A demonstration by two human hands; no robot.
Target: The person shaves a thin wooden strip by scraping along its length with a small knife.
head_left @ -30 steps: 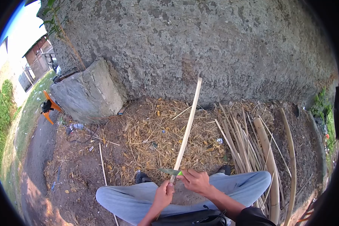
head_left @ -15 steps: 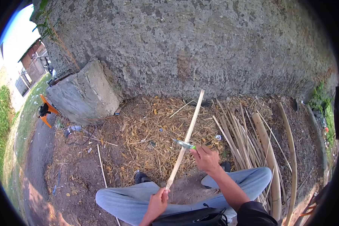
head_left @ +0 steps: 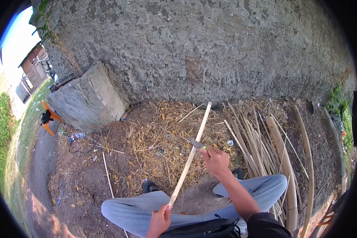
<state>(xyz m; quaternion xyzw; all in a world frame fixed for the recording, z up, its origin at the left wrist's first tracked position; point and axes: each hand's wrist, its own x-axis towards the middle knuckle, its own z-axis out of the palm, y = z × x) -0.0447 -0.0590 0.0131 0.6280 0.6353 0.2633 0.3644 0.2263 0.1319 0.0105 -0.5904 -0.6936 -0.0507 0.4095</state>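
Observation:
A long pale strip (head_left: 187, 164) slants up and away from my lap, its far end near the base of the wall. My left hand (head_left: 160, 220) is closed round its near end, above the grey trousers. Farther up, my right hand (head_left: 217, 161) grips a knife (head_left: 195, 143) by its green handle, mostly hidden in the fingers. The blade points left and crosses the strip in its upper half; whether it touches the wood cannot be made out.
A rough wall (head_left: 194, 47) stands ahead, with a concrete block (head_left: 89, 99) at the left. Several thin strips (head_left: 254, 142) and a thick bamboo pole (head_left: 283, 158) lie at the right. Dry leaves cover the ground. An orange-legged object (head_left: 49, 117) is far left.
My right hand and the knife have moved up along the strip, away from my left hand. My left hand has moved down and left with the near end.

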